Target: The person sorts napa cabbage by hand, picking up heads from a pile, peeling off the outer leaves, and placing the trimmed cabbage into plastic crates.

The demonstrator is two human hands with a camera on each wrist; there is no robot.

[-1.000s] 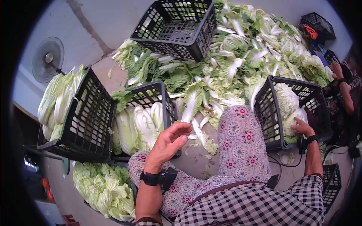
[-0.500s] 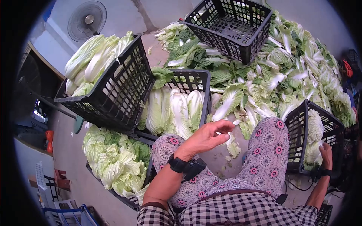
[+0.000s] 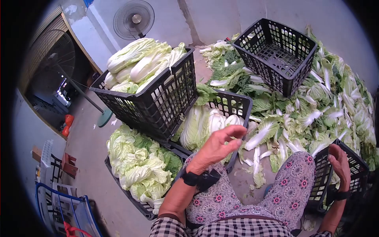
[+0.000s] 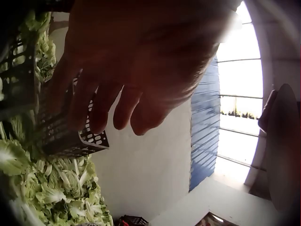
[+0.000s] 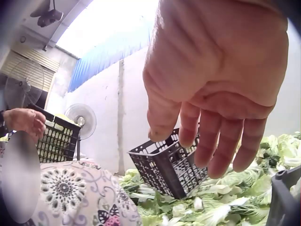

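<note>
My left hand [image 3: 221, 146] hangs in the air above my left knee, fingers loosely bent and holding nothing. Below and beyond it, a black crate [image 3: 246, 103] holds several napa cabbages [image 3: 197, 123]. My right hand [image 3: 339, 164] is raised over the black crate [image 3: 355, 156] by my right knee, its palm facing inward and its fingers nearly straight with nothing in them. In the right wrist view those fingers [image 5: 211, 141] hang relaxed. The cabbages in that right crate are mostly hidden by my arm and knee.
A tilted crate [image 3: 158, 106] packed with cabbages stands at the left, above another crate of leafy cabbages [image 3: 142, 166]. A black crate with nothing in it [image 3: 276, 55] sits on a big heap of loose leaves [image 3: 308, 114]. Fans [image 3: 134, 19] stand behind.
The view has swung left. My right hand has come away from the cabbages in the right crate and risen above it. My left hand still hovers with nothing in it.
</note>
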